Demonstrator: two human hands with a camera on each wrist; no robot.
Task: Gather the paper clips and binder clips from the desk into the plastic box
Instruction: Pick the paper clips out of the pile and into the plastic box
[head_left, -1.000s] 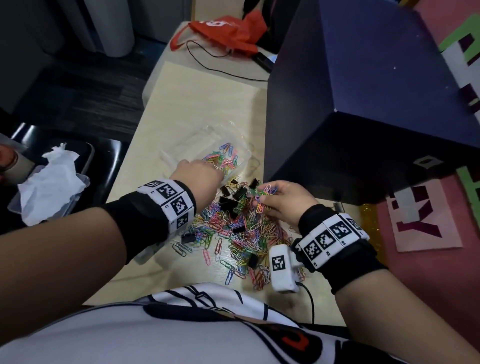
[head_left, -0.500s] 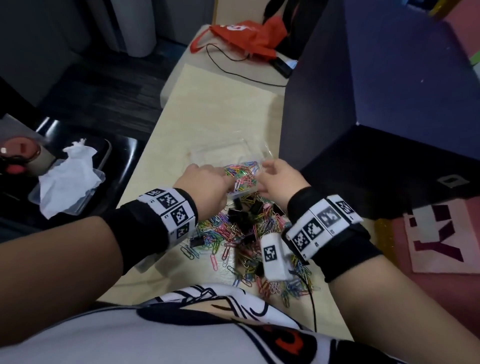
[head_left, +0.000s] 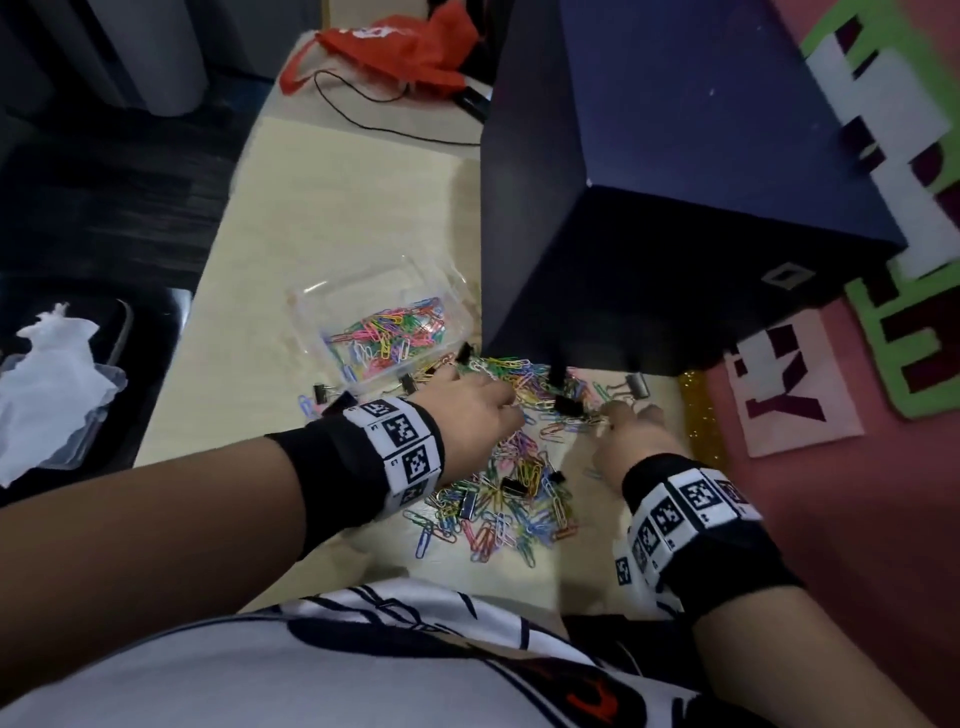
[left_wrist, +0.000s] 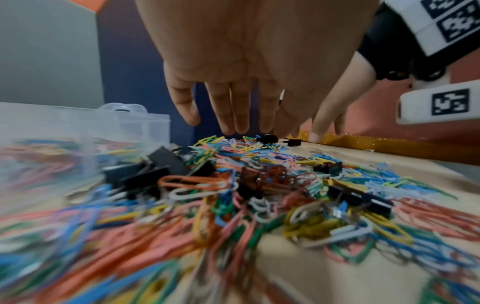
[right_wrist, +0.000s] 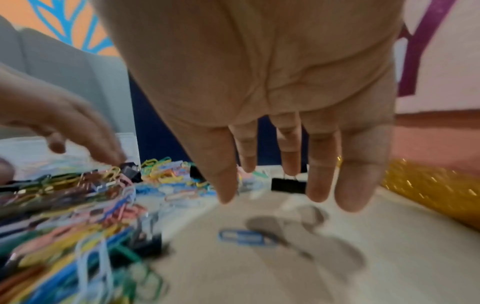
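The clear plastic box sits on the desk with coloured paper clips in it; it shows blurred at the left of the left wrist view. Just in front of it lies a heap of coloured paper clips mixed with black binder clips. My left hand hovers over the heap's far side, fingers straight and empty. My right hand reaches over the heap's right edge, fingers spread and empty, above bare desk with a black binder clip behind them.
A large dark blue box stands right of the plastic box, close behind the heap. A gold glitter strip edges the desk at the right. A lone blue paper clip lies under my right hand. A red bag and a cable lie at the far end.
Half a second ago both hands were together at the plastic box's near rim. Both have now come back over the heap with straight, empty fingers.
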